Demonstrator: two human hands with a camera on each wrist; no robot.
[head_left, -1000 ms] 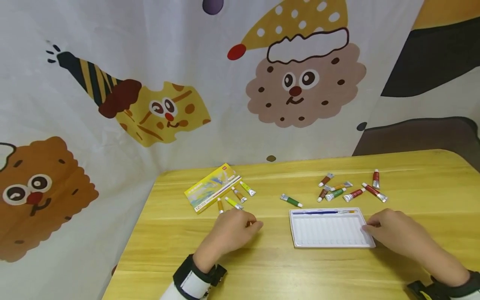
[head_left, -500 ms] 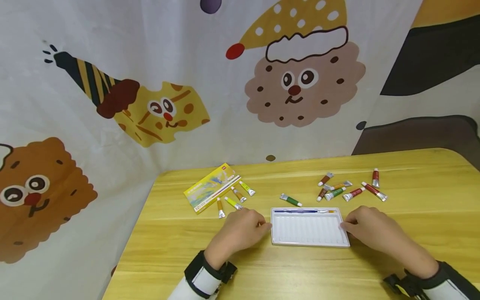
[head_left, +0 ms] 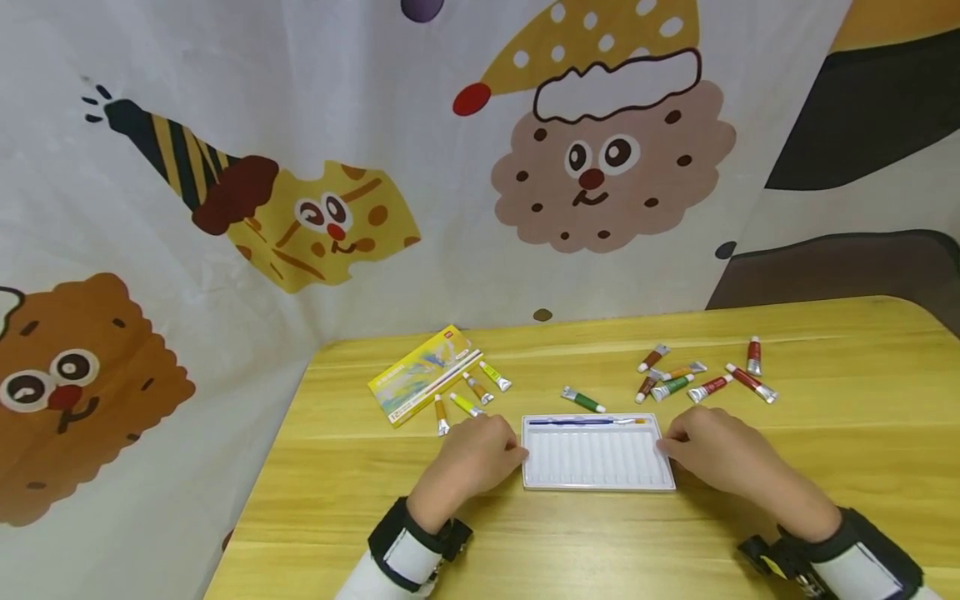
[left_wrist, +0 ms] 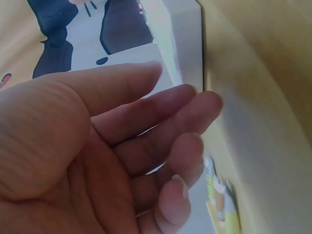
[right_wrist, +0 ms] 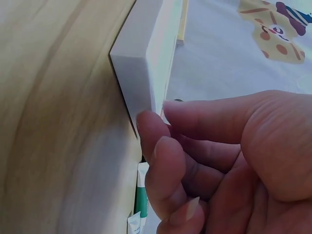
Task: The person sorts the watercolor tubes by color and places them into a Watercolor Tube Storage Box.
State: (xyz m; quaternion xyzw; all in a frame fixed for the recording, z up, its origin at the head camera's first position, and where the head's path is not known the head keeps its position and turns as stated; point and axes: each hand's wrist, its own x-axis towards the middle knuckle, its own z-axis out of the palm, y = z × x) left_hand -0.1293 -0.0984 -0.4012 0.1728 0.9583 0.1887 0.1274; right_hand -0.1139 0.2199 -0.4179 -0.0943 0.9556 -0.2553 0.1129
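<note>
The right hand pinches the right end of the white tray; the left hand is relaxed at the opposite end, its thumb parted from its fingers, a gap only the left wrist view reveals. The tray lies on the bench between the 2 hands. Only the head view shows its blue brush and all 12 tubes.
</note>
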